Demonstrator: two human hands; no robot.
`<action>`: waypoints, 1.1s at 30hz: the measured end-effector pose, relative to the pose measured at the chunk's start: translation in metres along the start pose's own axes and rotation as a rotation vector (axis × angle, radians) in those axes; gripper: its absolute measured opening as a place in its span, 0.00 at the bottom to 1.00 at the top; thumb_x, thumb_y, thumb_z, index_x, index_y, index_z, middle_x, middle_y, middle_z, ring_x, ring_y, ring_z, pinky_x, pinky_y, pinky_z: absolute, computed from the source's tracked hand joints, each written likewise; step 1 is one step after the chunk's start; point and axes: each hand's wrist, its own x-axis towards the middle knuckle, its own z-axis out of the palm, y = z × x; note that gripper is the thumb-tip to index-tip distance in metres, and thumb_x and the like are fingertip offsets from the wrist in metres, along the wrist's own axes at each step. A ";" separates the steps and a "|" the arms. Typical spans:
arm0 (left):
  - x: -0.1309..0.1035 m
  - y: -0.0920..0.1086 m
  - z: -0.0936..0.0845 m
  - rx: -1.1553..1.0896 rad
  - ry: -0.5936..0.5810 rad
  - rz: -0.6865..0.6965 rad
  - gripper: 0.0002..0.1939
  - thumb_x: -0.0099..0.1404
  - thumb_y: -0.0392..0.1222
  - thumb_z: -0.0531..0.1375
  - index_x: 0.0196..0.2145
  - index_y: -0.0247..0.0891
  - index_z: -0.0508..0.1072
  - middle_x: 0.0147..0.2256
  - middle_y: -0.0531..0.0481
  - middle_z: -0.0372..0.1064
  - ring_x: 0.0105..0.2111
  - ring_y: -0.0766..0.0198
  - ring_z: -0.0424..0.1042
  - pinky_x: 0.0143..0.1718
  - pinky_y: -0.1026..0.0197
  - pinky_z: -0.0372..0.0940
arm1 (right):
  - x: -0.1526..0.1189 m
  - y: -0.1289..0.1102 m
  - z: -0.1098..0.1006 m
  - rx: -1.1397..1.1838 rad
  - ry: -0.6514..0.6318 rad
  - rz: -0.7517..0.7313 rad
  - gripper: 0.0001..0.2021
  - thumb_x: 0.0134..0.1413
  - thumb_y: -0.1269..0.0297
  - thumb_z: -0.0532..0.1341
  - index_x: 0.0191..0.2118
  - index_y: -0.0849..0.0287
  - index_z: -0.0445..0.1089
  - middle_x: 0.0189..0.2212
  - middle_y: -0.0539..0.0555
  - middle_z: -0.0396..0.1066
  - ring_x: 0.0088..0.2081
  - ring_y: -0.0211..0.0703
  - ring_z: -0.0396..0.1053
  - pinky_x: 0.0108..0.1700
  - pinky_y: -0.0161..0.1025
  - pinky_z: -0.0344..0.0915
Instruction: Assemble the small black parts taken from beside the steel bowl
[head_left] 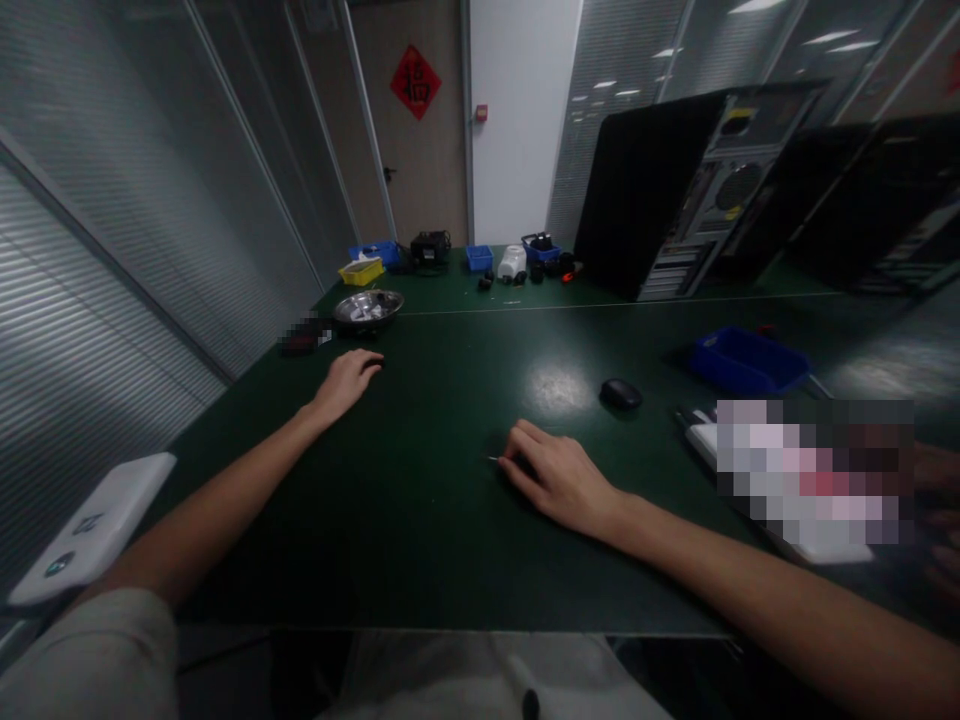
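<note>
My right hand (559, 480) rests low over the green table (435, 540), its thumb and fingertips pinched together. A thin, short, shiny pin-like piece (493, 459) sticks out to the left from the pinch; its exact kind is too small to tell. My left hand (349, 384) is farther forward on the left, with fingers curled and drawn close to the thumb. Something dark shows at its fingertips, but I cannot make it out. Just beyond that hand stands a shiny metal bowl (367, 309) with small things in it.
A black computer mouse (621, 394) lies right of centre. Farther right are a blue tray (750, 362) and a partly blurred white object (832, 550). A white power bank-like slab (94, 525) lies by my left forearm. Computer towers (675, 190) and small bins (480, 258) stand behind.
</note>
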 end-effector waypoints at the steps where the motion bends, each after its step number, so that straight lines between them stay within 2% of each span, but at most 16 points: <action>1: 0.002 -0.017 -0.004 0.047 0.030 -0.043 0.17 0.73 0.42 0.56 0.55 0.37 0.76 0.55 0.42 0.73 0.56 0.51 0.71 0.60 0.48 0.64 | 0.000 0.000 -0.001 0.001 -0.003 0.000 0.05 0.72 0.62 0.55 0.43 0.56 0.64 0.40 0.52 0.68 0.33 0.40 0.67 0.32 0.37 0.58; 3: 0.003 -0.043 -0.010 0.106 0.076 -0.116 0.18 0.72 0.42 0.56 0.54 0.35 0.78 0.54 0.40 0.75 0.56 0.49 0.72 0.61 0.49 0.63 | 0.000 -0.001 -0.001 0.005 -0.007 0.003 0.05 0.72 0.62 0.55 0.43 0.56 0.64 0.41 0.52 0.68 0.33 0.39 0.67 0.32 0.37 0.58; 5: 0.002 -0.057 -0.013 0.129 0.103 -0.160 0.18 0.71 0.42 0.55 0.52 0.34 0.78 0.52 0.39 0.76 0.55 0.48 0.72 0.60 0.49 0.64 | 0.000 -0.001 -0.001 0.009 -0.007 0.006 0.05 0.72 0.63 0.56 0.43 0.56 0.65 0.40 0.51 0.68 0.33 0.39 0.67 0.32 0.37 0.58; 11: 0.003 -0.068 -0.007 0.156 0.156 -0.168 0.20 0.72 0.43 0.53 0.53 0.33 0.78 0.53 0.40 0.76 0.54 0.50 0.73 0.61 0.51 0.63 | 0.001 -0.001 0.000 -0.005 -0.004 0.003 0.04 0.72 0.63 0.56 0.42 0.56 0.64 0.40 0.51 0.67 0.33 0.39 0.67 0.33 0.38 0.59; 15: 0.004 -0.075 -0.006 0.189 0.227 -0.205 0.21 0.71 0.42 0.54 0.53 0.31 0.78 0.52 0.37 0.76 0.53 0.47 0.72 0.60 0.48 0.62 | 0.001 -0.001 -0.001 -0.010 -0.004 -0.004 0.04 0.72 0.63 0.56 0.43 0.56 0.65 0.40 0.52 0.68 0.33 0.40 0.67 0.33 0.38 0.60; 20: 0.003 -0.075 -0.008 0.216 0.223 -0.197 0.18 0.70 0.41 0.54 0.47 0.34 0.81 0.48 0.39 0.77 0.50 0.49 0.74 0.59 0.49 0.64 | 0.000 -0.002 -0.002 -0.013 -0.004 0.000 0.04 0.71 0.63 0.56 0.43 0.56 0.65 0.40 0.51 0.68 0.33 0.39 0.67 0.32 0.37 0.59; 33: -0.002 -0.053 -0.018 0.302 0.154 -0.201 0.19 0.71 0.40 0.51 0.48 0.34 0.81 0.49 0.37 0.75 0.49 0.46 0.73 0.56 0.48 0.66 | 0.000 -0.003 -0.003 -0.006 -0.015 0.002 0.05 0.72 0.62 0.56 0.43 0.56 0.65 0.41 0.52 0.69 0.32 0.39 0.67 0.32 0.37 0.60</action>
